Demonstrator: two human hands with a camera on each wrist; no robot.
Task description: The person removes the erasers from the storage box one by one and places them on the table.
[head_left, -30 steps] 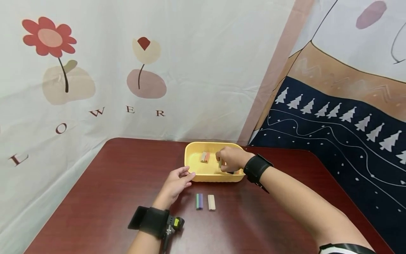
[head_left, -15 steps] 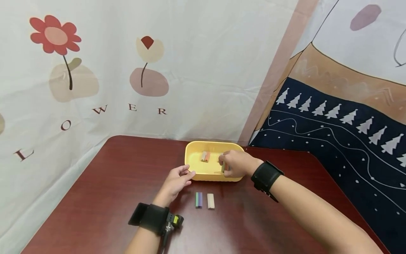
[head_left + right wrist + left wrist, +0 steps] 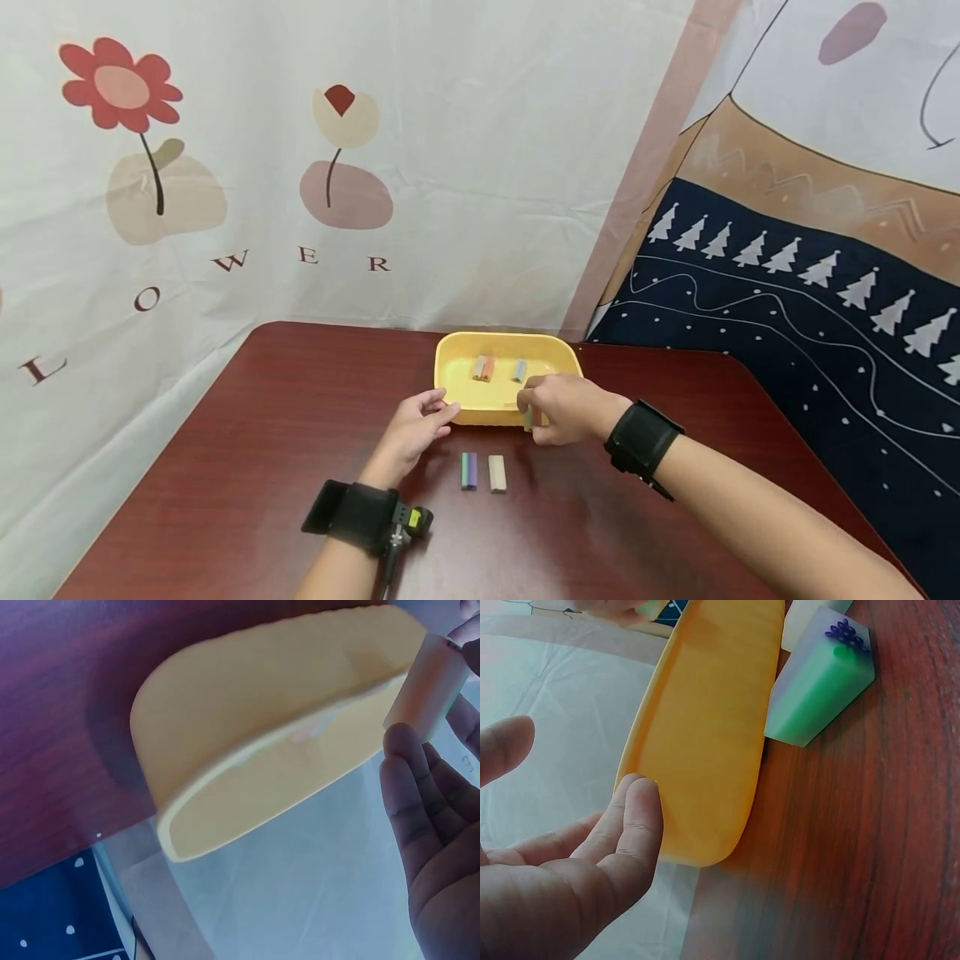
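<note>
Our right hand (image 3: 566,408) pinches a small pale block (image 3: 528,417) between thumb and fingertips, holding it upright just over the near rim of the yellow tray (image 3: 461,387). The right wrist view shows the same block (image 3: 427,686) as a pale cream piece nipped at its top end, with the remaining fingers (image 3: 420,795) spread loosely below it. We judge the light fingertip grip suits so small a piece.

Our left hand (image 3: 416,429) rests against the tray's near left corner, fingers relaxed and gripping nothing. In the left wrist view the fingertips (image 3: 634,806) touch the tray's outer wall (image 3: 705,735), apparently steadying it.

Inside the tray lie a tan and orange pair of blocks (image 3: 484,367) side by side, and a light blue block (image 3: 519,371) slightly apart to their right. On the dark red table (image 3: 225,467), just in front of the tray, a green and purple block (image 3: 468,471) lies parallel to a cream block (image 3: 497,473); the two are close but not touching.

Nothing stands between the lifted block and the pair on the table. A flowered cloth (image 3: 225,167) hangs behind, a tree-patterned one (image 3: 787,267) to the right.
</note>
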